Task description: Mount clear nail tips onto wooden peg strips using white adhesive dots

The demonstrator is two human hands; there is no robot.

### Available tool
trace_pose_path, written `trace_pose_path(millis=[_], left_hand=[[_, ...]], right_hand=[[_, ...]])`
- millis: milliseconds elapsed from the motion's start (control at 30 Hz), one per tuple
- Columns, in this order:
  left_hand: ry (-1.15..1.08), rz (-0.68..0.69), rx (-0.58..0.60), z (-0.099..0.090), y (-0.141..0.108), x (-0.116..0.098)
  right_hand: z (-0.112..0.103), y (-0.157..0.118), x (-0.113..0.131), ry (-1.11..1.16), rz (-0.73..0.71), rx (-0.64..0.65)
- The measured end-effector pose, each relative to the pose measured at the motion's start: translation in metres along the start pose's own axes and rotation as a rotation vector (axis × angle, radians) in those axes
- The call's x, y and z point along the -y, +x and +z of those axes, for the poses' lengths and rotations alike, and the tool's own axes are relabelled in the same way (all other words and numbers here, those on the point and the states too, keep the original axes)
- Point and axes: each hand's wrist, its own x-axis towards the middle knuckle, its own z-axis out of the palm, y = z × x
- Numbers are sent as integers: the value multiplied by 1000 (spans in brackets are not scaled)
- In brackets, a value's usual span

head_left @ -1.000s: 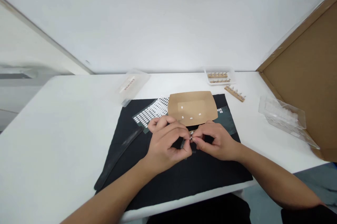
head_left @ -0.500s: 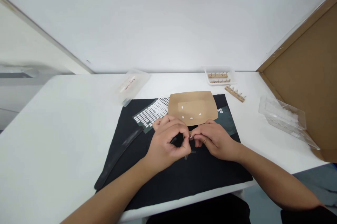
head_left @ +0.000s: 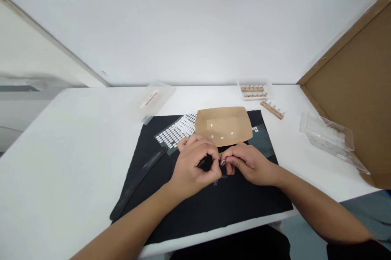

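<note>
Over the black cloth (head_left: 195, 215), both my hands are close together, with fingertips nearly meeting. My left hand (head_left: 195, 164) is closed in a pinch; whatever lies between its thumb and index finger is too small to make out. Between the thumb and index finger of my right hand (head_left: 249, 164) is a small shiny metal piece (head_left: 223, 162). Just below the fingertips, a small clear strip (head_left: 216, 183) lies on the cloth. Behind the hands sits a brown paper tray (head_left: 224, 115) with several white oval stickers in it.
A sheet of white oval stickers (head_left: 172, 134) and a black curved nail file (head_left: 137, 182) lie left. A frosted pouch (head_left: 155, 99) is behind. Wooden bars with metal stands are in a white plastic box (head_left: 269, 93); another bar (head_left: 271, 109) lies outside. A clear case (head_left: 331, 133) stands right.
The right fingertips have shifted slightly, and the shiny metal piece has moved a little lower and right, away from the left fingertips. The left hand has hardly moved.
</note>
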Motion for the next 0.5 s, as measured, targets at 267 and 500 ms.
trace_pose_path(millis=[267, 500], left_hand=[[-165, 139, 37, -6, 2, 3], [-267, 158, 88, -5, 1, 13]], right_hand=[[-2, -2, 3, 233, 115, 15], [-4, -4, 4, 351, 126, 74]])
